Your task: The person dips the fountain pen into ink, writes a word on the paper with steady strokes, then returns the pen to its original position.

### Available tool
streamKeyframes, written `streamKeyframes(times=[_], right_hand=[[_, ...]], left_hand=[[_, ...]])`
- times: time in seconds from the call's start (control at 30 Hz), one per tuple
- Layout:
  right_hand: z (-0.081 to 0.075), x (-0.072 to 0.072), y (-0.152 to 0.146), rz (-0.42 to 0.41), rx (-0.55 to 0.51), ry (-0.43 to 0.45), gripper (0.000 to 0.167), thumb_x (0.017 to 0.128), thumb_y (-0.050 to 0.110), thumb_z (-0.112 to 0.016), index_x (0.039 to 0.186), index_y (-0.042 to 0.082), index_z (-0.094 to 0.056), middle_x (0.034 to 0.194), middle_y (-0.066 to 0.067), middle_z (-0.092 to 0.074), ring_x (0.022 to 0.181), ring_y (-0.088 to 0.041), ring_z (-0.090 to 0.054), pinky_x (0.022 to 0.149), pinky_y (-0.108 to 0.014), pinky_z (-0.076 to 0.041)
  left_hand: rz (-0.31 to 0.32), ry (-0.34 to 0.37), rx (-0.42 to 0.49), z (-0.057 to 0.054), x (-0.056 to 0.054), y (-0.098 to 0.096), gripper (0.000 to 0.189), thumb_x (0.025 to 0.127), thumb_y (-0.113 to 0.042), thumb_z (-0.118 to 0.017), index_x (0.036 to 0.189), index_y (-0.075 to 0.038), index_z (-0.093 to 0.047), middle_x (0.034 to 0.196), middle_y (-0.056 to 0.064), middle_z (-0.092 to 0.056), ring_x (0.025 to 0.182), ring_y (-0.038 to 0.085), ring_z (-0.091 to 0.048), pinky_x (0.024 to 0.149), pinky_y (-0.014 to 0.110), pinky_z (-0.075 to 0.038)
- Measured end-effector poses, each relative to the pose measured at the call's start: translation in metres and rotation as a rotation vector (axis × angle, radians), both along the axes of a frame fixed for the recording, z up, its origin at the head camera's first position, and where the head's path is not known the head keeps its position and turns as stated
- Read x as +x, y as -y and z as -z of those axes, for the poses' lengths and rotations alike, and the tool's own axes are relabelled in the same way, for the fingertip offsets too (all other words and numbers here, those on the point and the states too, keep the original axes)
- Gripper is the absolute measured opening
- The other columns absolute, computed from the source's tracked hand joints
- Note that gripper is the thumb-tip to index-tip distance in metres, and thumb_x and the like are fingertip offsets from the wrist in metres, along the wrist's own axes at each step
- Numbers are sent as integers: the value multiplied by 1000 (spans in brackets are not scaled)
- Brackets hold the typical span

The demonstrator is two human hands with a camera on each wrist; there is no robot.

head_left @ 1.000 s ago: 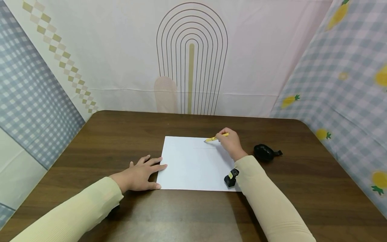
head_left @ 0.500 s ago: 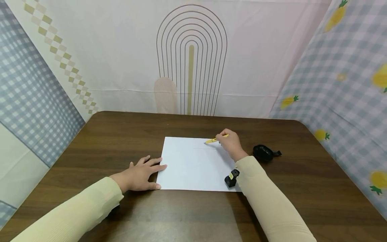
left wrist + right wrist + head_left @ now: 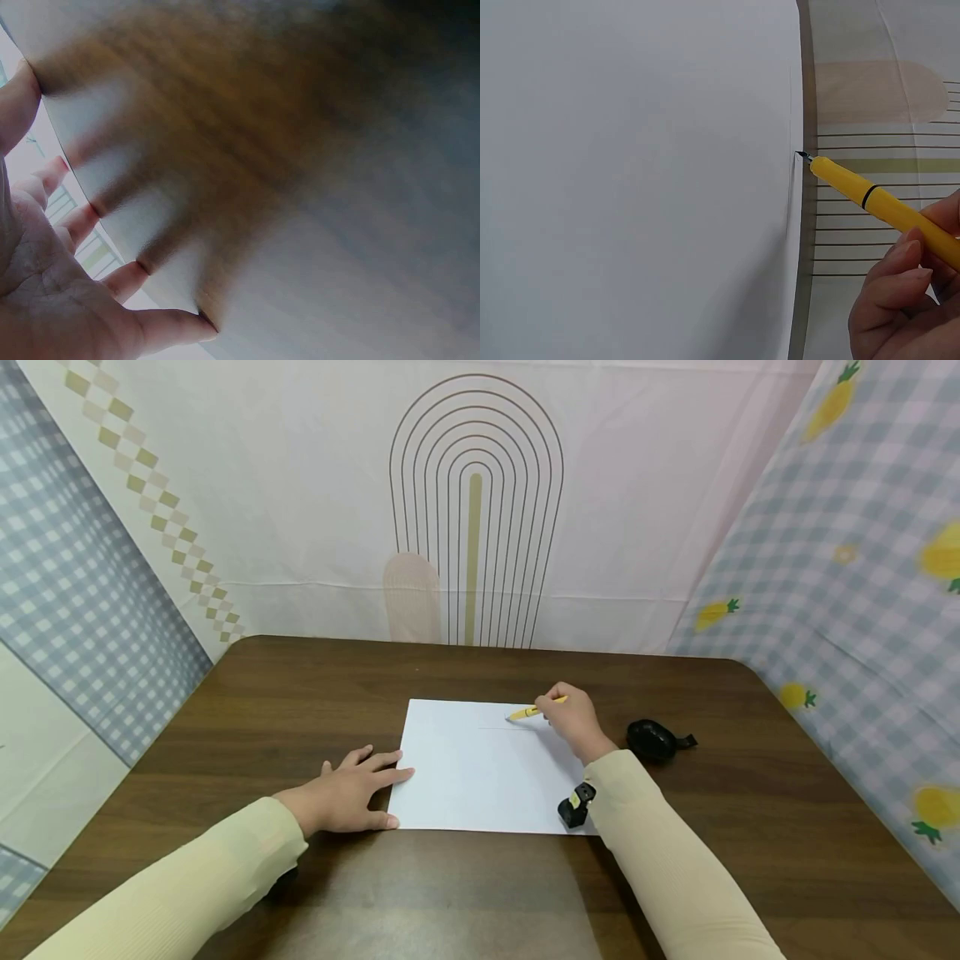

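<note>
A white sheet of paper lies on the brown table. My left hand rests flat with fingers spread, its thumb and fingertips at the sheet's left edge; the left wrist view shows its palm side. My right hand pinches a slim yellow fountain pen between thumb and fingers, over the sheet's far right part. The pen's dark nib points down at the paper, just beyond a thin straight line that runs along the far edge.
A black oval case with a short strap lies right of my right hand. A small black device sits at my right cuff. Patterned cloths hang behind and beside the table.
The pen's tip has come slightly nearer to me, closer to the drawn line, as my right hand shifts a little. My left hand and the paper stay in place.
</note>
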State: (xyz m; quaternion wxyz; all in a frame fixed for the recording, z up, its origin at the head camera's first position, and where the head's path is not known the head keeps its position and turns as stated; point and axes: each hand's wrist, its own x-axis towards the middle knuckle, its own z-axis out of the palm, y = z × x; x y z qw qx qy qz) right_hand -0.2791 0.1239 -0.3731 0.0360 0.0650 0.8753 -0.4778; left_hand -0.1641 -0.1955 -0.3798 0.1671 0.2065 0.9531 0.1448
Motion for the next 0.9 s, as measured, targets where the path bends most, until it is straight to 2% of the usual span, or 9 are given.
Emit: streamKeyframes(times=[0.33, 0.9], right_hand=[[0, 4, 0, -10, -2, 31, 16, 94, 22, -56, 85, 8, -55, 95, -10, -56, 83, -23, -47, 69, -31, -38], [-1, 12, 2, -36, 16, 8, 15, 92, 19, -57, 83, 7, -56, 93, -9, -58, 82, -23, -48, 69, -31, -39]], left_hand=[[-6, -1, 2, 0, 0, 0, 71, 86, -49, -68, 148, -25, -43, 158, 3, -26, 143, 45, -15, 93, 82, -14], [-6, -2, 5, 1, 1, -1, 71, 86, -48, -68, 147, -24, -43, 158, 4, -26, 143, 45, -15, 93, 82, -14]])
